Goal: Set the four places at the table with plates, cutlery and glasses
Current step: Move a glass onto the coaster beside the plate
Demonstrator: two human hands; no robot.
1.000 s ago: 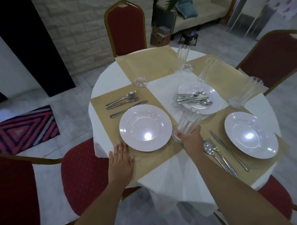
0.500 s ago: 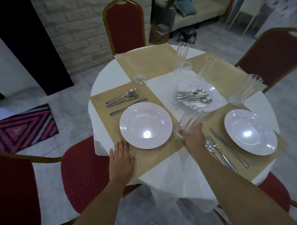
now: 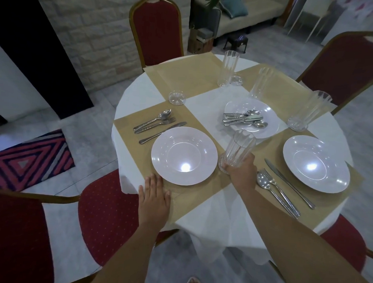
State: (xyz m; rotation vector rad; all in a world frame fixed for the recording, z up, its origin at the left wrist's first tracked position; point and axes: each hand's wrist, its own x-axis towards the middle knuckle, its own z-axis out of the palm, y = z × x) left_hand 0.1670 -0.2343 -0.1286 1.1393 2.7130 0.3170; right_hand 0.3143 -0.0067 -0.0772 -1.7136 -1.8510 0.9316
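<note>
Three round white plates [image 3: 184, 156] and four ribbed clear glasses [image 3: 229, 68] are counted. One glass [image 3: 238, 150] is gripped between two plates by the right hand [image 3: 241, 176]; the left hand [image 3: 155, 195] is flattened at the table [image 3: 126, 181] edge

Held glass [image 3: 237, 153] stands between two plates [image 3: 184, 155].

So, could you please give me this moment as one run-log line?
right hand: grips glass beside left plate | left hand: flat on placemat | right plate: cutlery beside it | middle plate: spare cutlery on it
</note>
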